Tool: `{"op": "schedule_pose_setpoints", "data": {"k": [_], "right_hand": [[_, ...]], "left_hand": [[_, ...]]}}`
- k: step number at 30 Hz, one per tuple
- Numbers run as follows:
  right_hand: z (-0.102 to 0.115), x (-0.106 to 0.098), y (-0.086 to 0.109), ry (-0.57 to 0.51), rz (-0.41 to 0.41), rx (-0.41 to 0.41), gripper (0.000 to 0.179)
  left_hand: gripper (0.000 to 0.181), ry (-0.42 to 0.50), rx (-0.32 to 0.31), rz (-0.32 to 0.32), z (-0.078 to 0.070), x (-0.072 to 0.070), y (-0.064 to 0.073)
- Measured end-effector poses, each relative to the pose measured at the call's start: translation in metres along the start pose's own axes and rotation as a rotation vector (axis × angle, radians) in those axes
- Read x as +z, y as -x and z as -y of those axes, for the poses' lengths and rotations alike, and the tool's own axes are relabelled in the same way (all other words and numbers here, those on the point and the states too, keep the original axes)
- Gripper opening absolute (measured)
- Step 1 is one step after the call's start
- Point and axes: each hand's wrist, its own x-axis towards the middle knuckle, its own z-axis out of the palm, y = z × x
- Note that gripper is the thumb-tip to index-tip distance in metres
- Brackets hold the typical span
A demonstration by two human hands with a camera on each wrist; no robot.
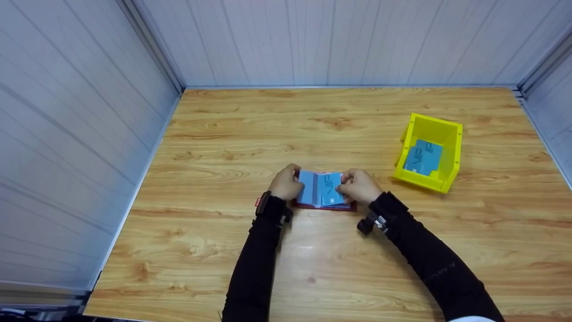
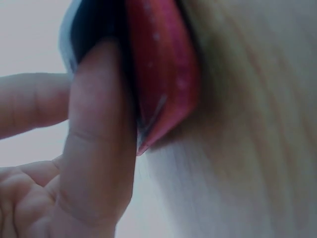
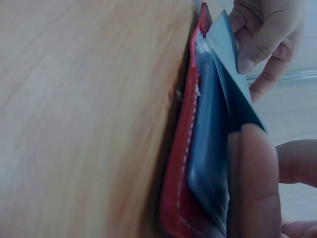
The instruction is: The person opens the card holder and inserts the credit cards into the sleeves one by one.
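Note:
A red card holder (image 1: 328, 209) lies spread open on the wooden table, its clear sleeves showing blue. My left hand (image 1: 286, 184) pinches the left-hand leaf (image 1: 306, 190) by its outer edge. In the left wrist view the thumb (image 2: 99, 144) presses on a dark leaf raised from the red cover (image 2: 166, 64). On the opposite side my right hand (image 1: 362, 187) pinches a blue VIP card (image 1: 330, 190) at its right edge. The right wrist view has this card (image 3: 233, 82) slanting up from the sleeves, with the right thumb (image 3: 255, 178) against it.
Back right on the table (image 1: 250, 134) stands a yellow bin (image 1: 431, 129) with several blue VIP cards (image 1: 424, 158) inside. White panel walls (image 1: 268, 44) border the table at the back and both sides.

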Motion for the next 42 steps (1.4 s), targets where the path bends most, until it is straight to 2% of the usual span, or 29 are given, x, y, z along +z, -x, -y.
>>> {"op": "schedule_pose_setpoints", "data": {"k": [10, 22, 35, 42], "right_hand": [[-0.001, 0.003, -0.004, -0.002, -0.01, -0.01, 0.024], [0.001, -0.006, -0.001, 0.013, 0.069, -0.015, 0.024], [0.003, 0.002, -0.006, 0.021, 0.02, -0.016, 0.024], [0.004, 0.008, -0.007, -0.062, 0.021, -0.019, 0.023]], "left_hand": [[0.05, 0.036, -0.011, 0.003, 0.001, -0.001, 0.001], [0.049, 0.028, 0.012, -0.01, 0.002, 0.0, -0.001], [0.047, 0.035, 0.006, -0.031, 0.001, 0.002, 0.001], [0.047, 0.044, 0.001, -0.029, 0.002, 0.002, 0.0]]}}
